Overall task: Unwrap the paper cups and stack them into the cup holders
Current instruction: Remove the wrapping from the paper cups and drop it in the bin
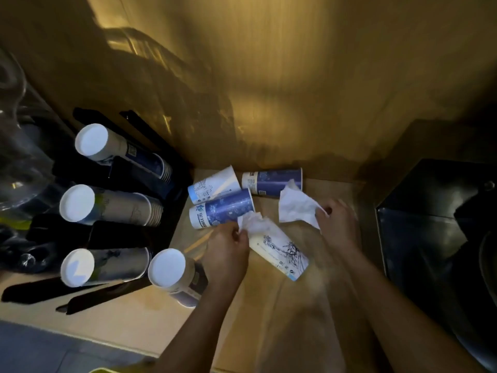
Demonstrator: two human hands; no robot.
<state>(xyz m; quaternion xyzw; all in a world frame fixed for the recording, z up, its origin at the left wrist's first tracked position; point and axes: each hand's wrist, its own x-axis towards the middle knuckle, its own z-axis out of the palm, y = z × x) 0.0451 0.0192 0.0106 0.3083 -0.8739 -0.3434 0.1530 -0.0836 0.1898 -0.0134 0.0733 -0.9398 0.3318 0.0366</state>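
A cream paper cup stack (279, 250) with a line drawing lies on the wooden counter between my hands. My left hand (228, 246) pinches crumpled white wrapping (251, 222) at its top end. My right hand (337, 222) grips a loose white sheet of wrapper (294, 205) pulled up and to the right. Three more cups lie behind: a white and blue one (213, 188), a dark blue one (222, 210) and another dark blue one (271, 181). The black cup holder rack (118, 232) on the left holds several cup stacks (118, 152).
A wooden wall rises behind the counter (269, 319). A dark metal sink or bin (430, 216) sits to the right. Clear plastic items (16, 146) stand at the far left, beyond the rack. A grey floor strip shows at bottom left.
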